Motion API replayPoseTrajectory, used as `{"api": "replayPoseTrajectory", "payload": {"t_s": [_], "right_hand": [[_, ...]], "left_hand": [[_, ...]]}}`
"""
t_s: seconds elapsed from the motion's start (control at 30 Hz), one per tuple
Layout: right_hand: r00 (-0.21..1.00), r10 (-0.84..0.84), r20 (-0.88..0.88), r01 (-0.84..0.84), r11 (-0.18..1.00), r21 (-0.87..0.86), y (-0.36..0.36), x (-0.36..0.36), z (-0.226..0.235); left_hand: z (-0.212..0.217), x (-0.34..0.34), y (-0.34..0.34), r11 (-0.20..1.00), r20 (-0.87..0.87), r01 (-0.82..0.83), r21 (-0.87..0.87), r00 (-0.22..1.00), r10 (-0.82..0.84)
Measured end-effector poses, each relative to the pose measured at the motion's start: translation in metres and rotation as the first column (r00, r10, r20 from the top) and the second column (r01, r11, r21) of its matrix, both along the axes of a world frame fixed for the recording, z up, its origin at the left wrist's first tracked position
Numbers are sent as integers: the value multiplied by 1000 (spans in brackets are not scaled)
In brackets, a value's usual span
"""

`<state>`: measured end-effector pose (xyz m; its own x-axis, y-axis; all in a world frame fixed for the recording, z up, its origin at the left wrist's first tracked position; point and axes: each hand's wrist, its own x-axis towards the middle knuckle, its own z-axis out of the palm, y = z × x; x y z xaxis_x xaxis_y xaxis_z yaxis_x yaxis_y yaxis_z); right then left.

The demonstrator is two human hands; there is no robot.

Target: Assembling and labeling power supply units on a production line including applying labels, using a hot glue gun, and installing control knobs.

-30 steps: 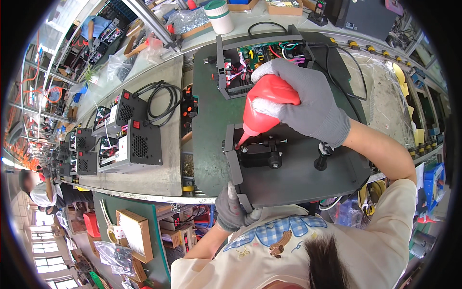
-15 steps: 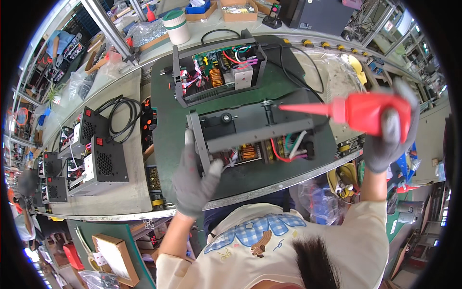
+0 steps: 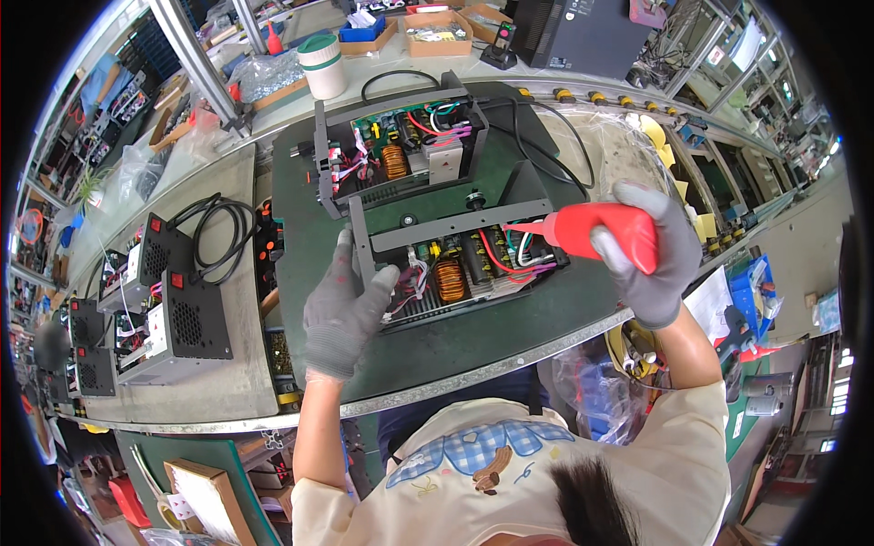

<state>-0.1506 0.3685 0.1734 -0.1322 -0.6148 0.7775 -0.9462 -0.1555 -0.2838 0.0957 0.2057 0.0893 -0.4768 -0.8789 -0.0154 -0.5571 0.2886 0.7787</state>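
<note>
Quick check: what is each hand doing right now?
Left hand: closed on the left end of the open power supply unit.
Right hand: closed around the red squeeze bottle.

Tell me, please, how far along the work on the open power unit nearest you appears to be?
Done: closed black units stand at the left of the bench. In hand: the left hand steadies the near open chassis at its end, while the right hand aims the red squeeze bottle nozzle at its wiring. Left: this chassis has no cover, and a second open chassis waits behind it.
</note>
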Motion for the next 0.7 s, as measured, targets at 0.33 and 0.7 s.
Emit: {"api": "replayPoseTrajectory", "payload": {"t_s": [0.33,0.7], "right_hand": [[957,18,-289,12,995,103,-13,17,11],[985,19,-171,-7,998,69,-47,43,33]], "left_hand": [[-47,23,1,996,-439,66,68,898,-30],[-102,33,36,933,-430,-108,-343,901,-54]]}}
